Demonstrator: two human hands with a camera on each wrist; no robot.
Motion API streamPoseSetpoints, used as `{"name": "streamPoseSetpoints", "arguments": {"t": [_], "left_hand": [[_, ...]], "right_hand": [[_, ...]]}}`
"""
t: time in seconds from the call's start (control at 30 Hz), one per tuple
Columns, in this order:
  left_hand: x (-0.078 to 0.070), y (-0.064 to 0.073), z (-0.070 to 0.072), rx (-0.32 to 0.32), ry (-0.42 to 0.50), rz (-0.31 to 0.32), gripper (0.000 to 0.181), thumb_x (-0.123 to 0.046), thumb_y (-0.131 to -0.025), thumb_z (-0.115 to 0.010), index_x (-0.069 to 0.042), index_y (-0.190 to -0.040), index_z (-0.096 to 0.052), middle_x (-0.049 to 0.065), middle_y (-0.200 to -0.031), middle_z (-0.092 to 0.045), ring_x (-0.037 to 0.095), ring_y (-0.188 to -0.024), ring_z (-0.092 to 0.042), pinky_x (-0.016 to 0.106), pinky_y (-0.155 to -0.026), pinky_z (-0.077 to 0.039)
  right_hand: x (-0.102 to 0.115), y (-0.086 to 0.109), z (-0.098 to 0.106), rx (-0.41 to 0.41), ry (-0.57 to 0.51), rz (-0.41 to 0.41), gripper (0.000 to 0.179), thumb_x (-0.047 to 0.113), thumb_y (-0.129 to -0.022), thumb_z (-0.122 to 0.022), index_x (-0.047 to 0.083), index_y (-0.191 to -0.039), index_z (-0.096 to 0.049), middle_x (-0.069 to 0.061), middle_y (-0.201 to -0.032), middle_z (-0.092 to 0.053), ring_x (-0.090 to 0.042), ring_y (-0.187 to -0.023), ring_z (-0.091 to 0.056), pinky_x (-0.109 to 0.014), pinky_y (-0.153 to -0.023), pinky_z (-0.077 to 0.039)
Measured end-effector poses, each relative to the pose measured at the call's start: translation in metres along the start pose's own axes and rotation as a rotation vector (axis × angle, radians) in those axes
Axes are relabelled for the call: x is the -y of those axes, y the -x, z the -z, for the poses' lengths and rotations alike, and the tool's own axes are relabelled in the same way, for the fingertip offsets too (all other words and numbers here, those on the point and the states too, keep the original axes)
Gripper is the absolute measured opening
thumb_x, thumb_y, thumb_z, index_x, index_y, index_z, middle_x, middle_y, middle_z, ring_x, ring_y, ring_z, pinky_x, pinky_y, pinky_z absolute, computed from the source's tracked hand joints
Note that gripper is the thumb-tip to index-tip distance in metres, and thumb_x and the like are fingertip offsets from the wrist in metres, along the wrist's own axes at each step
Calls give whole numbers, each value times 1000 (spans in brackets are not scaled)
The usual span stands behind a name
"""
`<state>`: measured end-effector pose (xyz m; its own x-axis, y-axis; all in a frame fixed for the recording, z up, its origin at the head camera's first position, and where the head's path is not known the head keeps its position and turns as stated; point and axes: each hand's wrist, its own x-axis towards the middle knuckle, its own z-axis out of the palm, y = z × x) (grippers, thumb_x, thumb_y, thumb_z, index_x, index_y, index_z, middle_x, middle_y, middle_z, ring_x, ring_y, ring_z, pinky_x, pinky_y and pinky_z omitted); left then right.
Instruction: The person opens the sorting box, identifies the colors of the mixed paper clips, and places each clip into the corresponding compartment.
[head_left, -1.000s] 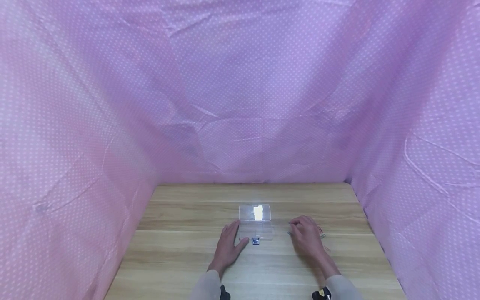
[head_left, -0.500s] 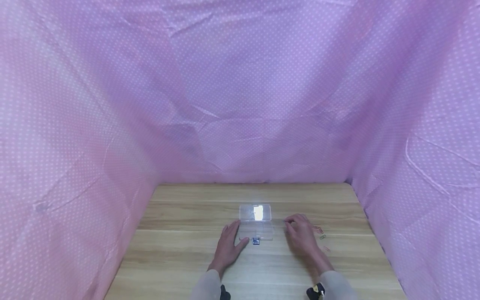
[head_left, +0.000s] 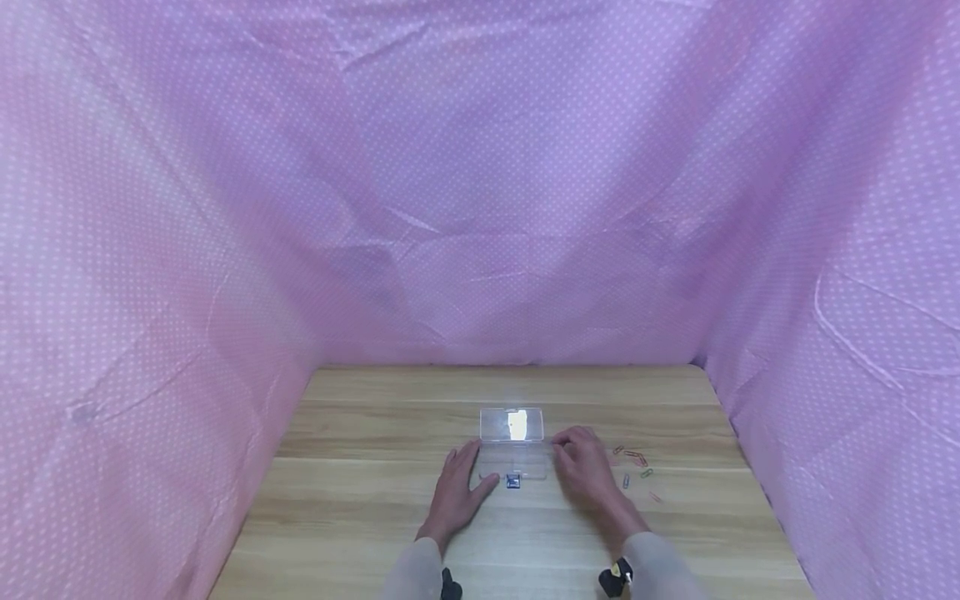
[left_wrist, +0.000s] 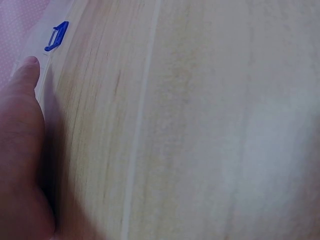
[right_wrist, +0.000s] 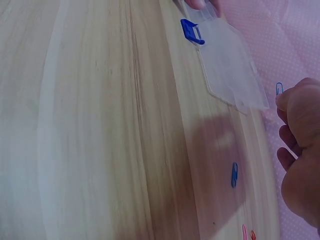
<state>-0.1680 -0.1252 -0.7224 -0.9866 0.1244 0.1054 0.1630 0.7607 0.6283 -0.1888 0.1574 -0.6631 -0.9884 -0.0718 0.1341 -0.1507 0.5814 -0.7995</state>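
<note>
A clear plastic box [head_left: 491,461] lies on the table with its lid [head_left: 495,425] folded back, away from the person. Its blue latch [head_left: 513,482] sits at the near edge. My left hand [head_left: 453,492] rests at the box's left side, thumb at the near corner and fingers straight along the side. At the box's right end, my right hand [head_left: 587,468] pinches a blue paper clip [right_wrist: 279,88] between thumb and forefinger. In the right wrist view the clip sticks out past the fingertips, beyond the box's corner.
To the right of my right hand lie several loose paper clips: a blue one [head_left: 626,481], a green one [head_left: 647,472], a pink one [head_left: 656,497] and some red ones [head_left: 636,457]. Pink dotted cloth [head_left: 510,300] surrounds the wooden table [head_left: 360,492].
My right hand has moved left, from beside the loose clips to the box's right end, carrying the pinched paper clip. More loose clips show behind it. The left hand stays put.
</note>
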Motion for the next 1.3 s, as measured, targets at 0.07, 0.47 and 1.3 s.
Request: {"name": "streamPoseSetpoints", "arguments": {"t": [0.07,0.47,1.3], "left_hand": [[1,0,-1,-6,0,-5,78,-60,-96,-64,-26,-161,-37,0,-165,-45,26,-155,-39,50,-135,-21],[3,1,-4,-2,13,32,80,-66,-94,-63,-31,-161,-36,-2,-166,-43,28,-157,-36,54,-133,-25],[-1,2,1,-6,12,11,77,-58,-96,-66,-25,-160,-39,0,-164,-46,28,-155,-39,54,-133,-25]], "right_hand": [[1,-1,-4,10,-1,0,15,14,-98,-69,11,-112,-73,1,-112,-71,-17,-113,-61,-45,-107,-55],[5,-2,-20,28,31,28,14,12,-96,-71,11,-109,-74,1,-108,-71,-16,-109,-60,-45,-104,-56],[8,-8,-29,33,57,5,12,15,-97,-70,11,-108,-74,1,-107,-69,-18,-110,-60,-46,-107,-55]]}}
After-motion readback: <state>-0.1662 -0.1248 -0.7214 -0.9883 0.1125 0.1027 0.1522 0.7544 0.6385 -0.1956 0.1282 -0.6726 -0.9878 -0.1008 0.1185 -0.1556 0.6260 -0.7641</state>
